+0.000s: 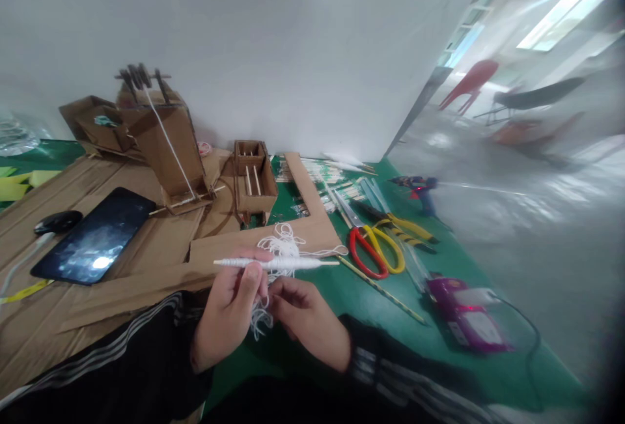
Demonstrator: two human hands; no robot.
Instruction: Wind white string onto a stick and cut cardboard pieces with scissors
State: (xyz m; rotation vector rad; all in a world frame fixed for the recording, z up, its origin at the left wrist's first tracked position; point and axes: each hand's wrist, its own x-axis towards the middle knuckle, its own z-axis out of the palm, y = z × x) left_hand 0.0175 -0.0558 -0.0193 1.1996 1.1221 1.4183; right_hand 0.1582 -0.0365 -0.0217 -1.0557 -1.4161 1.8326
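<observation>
A thin wooden stick wound with white string (293, 262) lies level in front of me, its bare ends showing. My left hand (229, 310) is closed on it near its left part, thumb on the near side. Just below the stick, my right hand (310, 320) has its fingers pinched together at the loose white string (261, 320). More tangled string (283, 240) lies behind the stick, over an L-shaped cardboard piece (319, 232).
Scissors (364, 248), pliers (415, 232), a glue gun (422, 193) and a purple device (463, 316) are on the green table at right. Cardboard structures (166, 144), a small cardboard box (256, 199) and a black tablet (97, 235) stand or lie at left.
</observation>
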